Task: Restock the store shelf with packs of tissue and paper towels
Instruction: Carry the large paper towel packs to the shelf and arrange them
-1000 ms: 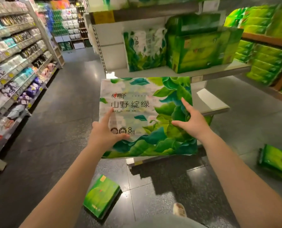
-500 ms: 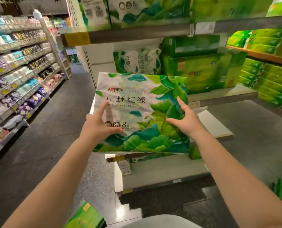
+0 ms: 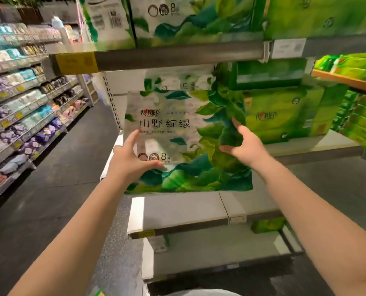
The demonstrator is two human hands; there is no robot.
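Shelf unit [image 3: 177, 58]: grey tiers, green tissue packs on the top tier and at the right end of the middle tier. Leaf-print tissue pack [image 3: 186, 144] held upright in the air before the middle tier's left end, above the lower tier's front edge. Left hand [image 3: 131, 161] grips its left edge, thumb across the front; right hand [image 3: 246, 146] grips the right side, fingers curled into the wrap.

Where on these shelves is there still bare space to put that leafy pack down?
Bare board shows on the middle shelf in front of the green boxes, and across the lower shelf under the held tissue pack, gripped by the left hand and right hand. The top shelf is packed tight.
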